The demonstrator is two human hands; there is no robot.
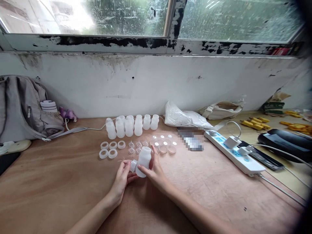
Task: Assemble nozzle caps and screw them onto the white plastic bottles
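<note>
My right hand (156, 170) is wrapped round a frosted white baby bottle (144, 159), which is slightly tilted, its open mouth upward. My left hand (120, 178) pinches a small translucent ring-shaped piece (133, 165) close to the bottle's left side; whether the two touch, I cannot tell. Just beyond my hands lie several white screw rings (112, 145), clear nipple-like pieces (138, 144) and round clear caps (163, 149), set out in rows. Behind these, several more frosted bottles (129, 126) stand upright. The held bottle partly covers the nipple-like pieces.
A white power strip (234, 152) with plugs and cables lies on the right of the wooden table (60, 191). White plastic bags (185, 118) rest by the wall. A grey backpack (24, 107) stands at the left; a black case (282, 144) and yellow pieces (255, 123) lie far right.
</note>
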